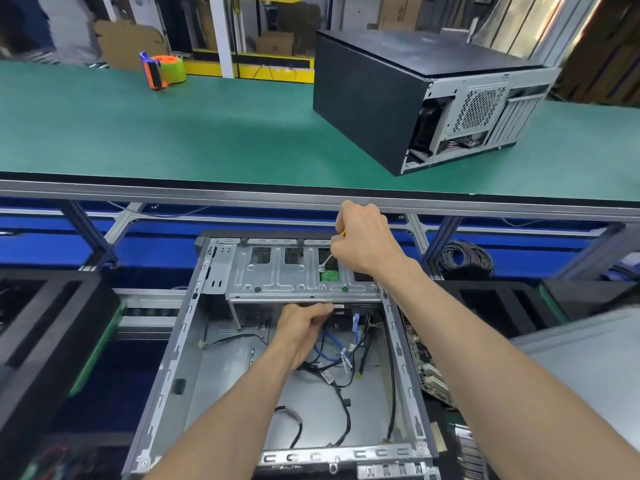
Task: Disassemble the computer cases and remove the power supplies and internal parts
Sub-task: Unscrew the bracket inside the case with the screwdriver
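An open grey computer case (180, 344) lies below me with its side panel off. A metal drive cage (277, 275) spans its far end, with a green circuit board (329, 276) showing through a cutout. My right hand (363, 240) is closed around a screwdriver (327, 259) whose tip rests on a screw on the cage. My left hand (301, 329) reaches under the cage's near edge and grips a dark part there, beside blue and black cables (332, 355). A second black computer case (415, 95) stands closed on the green bench.
A green bench top (173, 133) with a metal front rail runs across above the open case. An orange and green tape dispenser (162, 69) stands at its far left. Black foam trays (52, 323) flank the case. A coil of black cable (464, 258) and loose circuit boards (429, 372) lie to the right.
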Tool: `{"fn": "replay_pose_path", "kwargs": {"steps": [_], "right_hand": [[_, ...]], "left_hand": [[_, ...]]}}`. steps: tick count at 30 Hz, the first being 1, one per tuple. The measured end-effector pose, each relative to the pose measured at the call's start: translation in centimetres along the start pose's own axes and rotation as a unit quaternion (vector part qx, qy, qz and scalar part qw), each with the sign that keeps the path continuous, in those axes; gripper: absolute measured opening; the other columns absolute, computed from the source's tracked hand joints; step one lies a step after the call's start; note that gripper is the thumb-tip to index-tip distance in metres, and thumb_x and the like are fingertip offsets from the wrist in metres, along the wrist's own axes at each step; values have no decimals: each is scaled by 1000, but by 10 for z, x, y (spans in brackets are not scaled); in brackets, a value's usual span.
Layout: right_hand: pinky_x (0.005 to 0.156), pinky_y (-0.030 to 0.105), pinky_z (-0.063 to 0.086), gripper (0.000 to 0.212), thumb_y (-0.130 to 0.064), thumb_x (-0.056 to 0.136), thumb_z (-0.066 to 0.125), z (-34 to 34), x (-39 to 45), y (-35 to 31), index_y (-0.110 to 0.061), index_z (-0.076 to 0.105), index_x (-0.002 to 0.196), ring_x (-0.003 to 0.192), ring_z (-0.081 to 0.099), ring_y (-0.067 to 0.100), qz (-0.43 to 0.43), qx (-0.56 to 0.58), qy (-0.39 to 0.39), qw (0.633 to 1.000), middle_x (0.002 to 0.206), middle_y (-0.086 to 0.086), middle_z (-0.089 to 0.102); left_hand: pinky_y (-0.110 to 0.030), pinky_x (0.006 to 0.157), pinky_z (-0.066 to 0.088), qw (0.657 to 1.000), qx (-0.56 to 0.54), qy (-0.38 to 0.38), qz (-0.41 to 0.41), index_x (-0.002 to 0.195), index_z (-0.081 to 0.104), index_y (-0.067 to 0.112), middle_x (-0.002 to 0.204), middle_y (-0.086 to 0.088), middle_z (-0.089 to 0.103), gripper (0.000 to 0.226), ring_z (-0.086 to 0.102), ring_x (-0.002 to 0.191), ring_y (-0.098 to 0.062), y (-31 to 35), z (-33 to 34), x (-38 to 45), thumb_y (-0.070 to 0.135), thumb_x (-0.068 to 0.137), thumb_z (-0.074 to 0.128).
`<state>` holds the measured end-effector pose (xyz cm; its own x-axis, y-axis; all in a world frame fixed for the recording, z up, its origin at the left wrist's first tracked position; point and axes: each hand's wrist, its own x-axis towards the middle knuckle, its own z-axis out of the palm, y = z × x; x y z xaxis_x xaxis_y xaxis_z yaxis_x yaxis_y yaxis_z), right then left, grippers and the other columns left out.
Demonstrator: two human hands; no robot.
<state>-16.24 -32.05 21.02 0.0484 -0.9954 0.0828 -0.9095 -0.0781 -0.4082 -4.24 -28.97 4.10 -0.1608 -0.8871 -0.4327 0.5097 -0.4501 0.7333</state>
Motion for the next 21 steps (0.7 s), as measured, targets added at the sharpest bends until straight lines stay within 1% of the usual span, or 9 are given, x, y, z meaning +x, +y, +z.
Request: {"fn": "replay_pose_path", "kwargs": {"steps": [5,8,11,13,14,16,18,19,21], "right_hand": [[67,38,39,18,-3,82,56,-1,3,-2,-9,51,98,95,47,32,-45,-33,-26,998,97,11,53],[67,38,39,19,-3,81,58,-2,3,1,-10,52,98,94,48,31,-61,-37,-22,997,96,10,54],[69,40,40,11,-11,90,57,0,6,3,-6,50,97,92,49,35,-64,-50,0,997,95,13,54],[69,42,41,17,-19,97,56,3,10,1,-6,45,97,87,48,37,-68,-54,15,996,90,11,49],[67,42,41,21,-23,98,56,5,12,-1,-9,42,98,84,47,37,-70,-57,25,996,86,9,47],[67,40,40,20,-25,99,57,7,19,-5,-11,43,100,82,49,36,-80,-50,43,995,86,8,51],[70,37,40,8,-17,99,53,11,28,-8,-9,54,99,89,55,32,-76,31,52,995,90,5,59],[72,35,41,9,-13,99,51,13,32,-10,-9,60,97,91,57,30,-59,88,56,993,88,3,61],[74,34,47,17,-6,96,51,19,36,-16,-10,66,88,84,60,26,-23,205,72,976,76,-1,61]], "left_hand": [[-29,86,57,1000,9,1,5,88,65,-18,80,-21,70,7,70,84,-29,2,2,-2,-18,82,65],[-27,79,58,1000,14,4,8,83,65,-15,77,-20,70,4,72,80,-27,4,3,-4,-19,82,65],[-25,76,58,1000,22,2,13,77,64,-11,73,-18,70,9,71,77,-27,4,3,-6,-19,82,65],[-25,75,57,1000,25,-1,19,73,63,-7,68,-15,68,15,70,74,-25,4,3,-7,-19,81,65],[-25,75,57,999,27,-3,20,74,63,-7,69,-15,69,15,71,74,-25,5,4,-7,-20,81,65],[-24,76,57,999,30,-6,21,72,66,-6,70,-15,69,17,71,74,-24,5,4,-7,-20,81,65],[-23,74,57,999,39,-5,22,59,68,3,63,-11,66,32,69,68,-21,4,4,-6,-20,81,65],[-23,73,57,999,45,-4,22,53,68,7,60,-9,65,39,68,65,-19,3,3,-6,-19,82,65],[-21,71,56,998,58,-4,25,45,64,9,55,-5,62,46,66,60,-15,2,2,-4,-18,82,66]]}}
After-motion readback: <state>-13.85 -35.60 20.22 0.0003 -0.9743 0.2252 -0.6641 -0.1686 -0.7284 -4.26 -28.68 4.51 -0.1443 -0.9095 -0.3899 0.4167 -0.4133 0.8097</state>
